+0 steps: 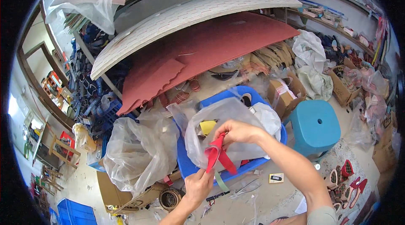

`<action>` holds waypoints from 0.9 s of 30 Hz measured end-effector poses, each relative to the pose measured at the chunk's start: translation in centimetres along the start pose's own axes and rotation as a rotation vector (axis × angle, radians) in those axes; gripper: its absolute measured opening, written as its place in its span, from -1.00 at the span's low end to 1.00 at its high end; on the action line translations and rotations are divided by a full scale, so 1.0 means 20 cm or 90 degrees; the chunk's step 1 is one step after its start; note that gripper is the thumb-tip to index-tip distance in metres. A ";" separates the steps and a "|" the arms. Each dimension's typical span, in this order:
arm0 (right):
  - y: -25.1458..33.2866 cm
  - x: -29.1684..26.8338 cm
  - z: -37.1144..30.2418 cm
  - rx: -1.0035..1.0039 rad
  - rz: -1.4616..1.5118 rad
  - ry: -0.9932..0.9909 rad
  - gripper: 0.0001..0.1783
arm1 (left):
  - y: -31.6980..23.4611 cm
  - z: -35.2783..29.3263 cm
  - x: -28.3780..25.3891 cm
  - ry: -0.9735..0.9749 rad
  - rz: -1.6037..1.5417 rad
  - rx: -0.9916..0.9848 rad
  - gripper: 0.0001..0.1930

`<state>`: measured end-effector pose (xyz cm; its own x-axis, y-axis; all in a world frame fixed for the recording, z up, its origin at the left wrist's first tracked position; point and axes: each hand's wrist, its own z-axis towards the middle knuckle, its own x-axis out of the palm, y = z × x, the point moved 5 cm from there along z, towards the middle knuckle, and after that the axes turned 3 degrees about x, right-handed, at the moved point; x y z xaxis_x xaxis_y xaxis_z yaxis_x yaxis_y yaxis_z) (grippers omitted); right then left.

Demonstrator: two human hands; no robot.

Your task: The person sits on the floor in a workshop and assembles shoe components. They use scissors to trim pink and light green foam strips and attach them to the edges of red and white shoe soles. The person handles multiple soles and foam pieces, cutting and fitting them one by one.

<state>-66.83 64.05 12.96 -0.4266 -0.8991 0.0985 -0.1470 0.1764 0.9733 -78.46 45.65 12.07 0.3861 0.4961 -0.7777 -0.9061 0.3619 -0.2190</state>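
Between my two hands hangs a red strappy piece (214, 152), perhaps a shoe upper, with a grey underside showing at one fold and a loose end dangling. My right hand (237, 134) pinches its upper part. Lower and closer to me, my left hand (198, 188) grips the bottom tip. Both hands are over the front of a blue plastic bin (185, 161). Inside the bin lie a cloudy clear plastic bag (223, 113), a yellow piece (207, 127) and a white bag (266, 117). A pale green strip (220, 183) hangs over the bin's front.
A blue stool (316, 119) stands right of the bin, a clear plastic bag (141, 149) left. Behind, red (211, 52) and white sheets (190, 16) jut out low. Red shoes (354, 189) lie at the right; a tape roll (170, 198) sits near my left forearm.
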 end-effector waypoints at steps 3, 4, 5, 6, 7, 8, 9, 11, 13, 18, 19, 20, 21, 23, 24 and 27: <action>-0.13 -0.08 0.23 -0.020 -0.150 -0.224 -0.65 | -0.02 -0.02 -0.03 -0.004 -0.005 0.024 -0.87; -0.18 -0.17 0.28 -0.041 -0.223 -0.326 -0.60 | -0.03 -0.02 -0.01 -0.012 -0.016 0.010 -0.87; -0.20 -0.28 0.25 -0.038 -0.325 -0.442 -0.54 | -0.06 0.01 0.03 -0.029 -0.043 0.004 -0.87; -0.22 -0.39 0.22 -0.034 -0.424 -0.554 -0.49 | -0.09 0.04 0.07 -0.040 -0.067 -0.001 -0.87; -0.22 -0.46 0.16 -0.033 -0.519 -0.658 -0.43 | -0.09 0.07 0.10 -0.065 -0.088 0.008 -0.87; -0.15 -0.40 0.12 0.038 -0.501 -0.597 -0.37 | -0.03 0.06 0.08 -0.077 -0.083 0.002 -0.88; -0.04 -0.35 0.05 0.012 -0.528 -0.540 -0.41 | 0.02 0.06 0.07 -0.093 -0.083 -0.001 -0.88; 0.10 -0.24 -0.09 -0.030 -0.581 -0.422 -0.46 | 0.15 0.15 -0.01 -0.116 -0.008 -0.024 -0.92; 0.24 -0.09 -0.26 -0.103 -0.420 -0.288 -0.51 | 0.40 0.31 -0.08 -0.179 -0.001 -0.136 -0.91; 0.27 0.00 -1.02 -0.128 -0.416 -0.381 -0.44 | 0.35 0.74 -0.20 -0.193 -0.321 -0.267 -0.77; 0.23 0.02 -1.22 -0.122 -0.347 -0.409 -0.38 | 0.14 0.79 -0.18 -0.078 -0.410 -0.222 -0.74; 0.20 0.04 -1.39 -0.121 -0.275 -0.437 -0.32 | -0.10 0.80 -0.13 0.042 -0.492 -0.173 -0.71; 0.21 0.10 -1.47 -0.150 -0.295 -0.443 -0.11 | -0.30 0.80 -0.04 0.177 -0.612 -0.125 -0.76; 0.23 0.22 -1.47 -0.217 -0.413 -0.449 0.06 | -0.71 0.82 0.06 0.374 -0.735 -0.031 -0.86; 0.21 0.25 -1.45 -0.199 -0.227 -0.401 0.10 | -0.85 0.85 0.08 0.386 -0.796 -0.024 -0.86; 0.06 0.20 -1.62 -0.213 -0.028 -0.465 -0.46 | -1.16 0.99 0.19 0.287 -0.922 0.065 -0.89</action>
<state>-39.85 47.64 21.25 -0.9198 -0.3922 0.0109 0.0487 -0.0865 0.9951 -52.55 54.73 25.76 0.8044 -0.5921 -0.0485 0.2187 0.3710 -0.9025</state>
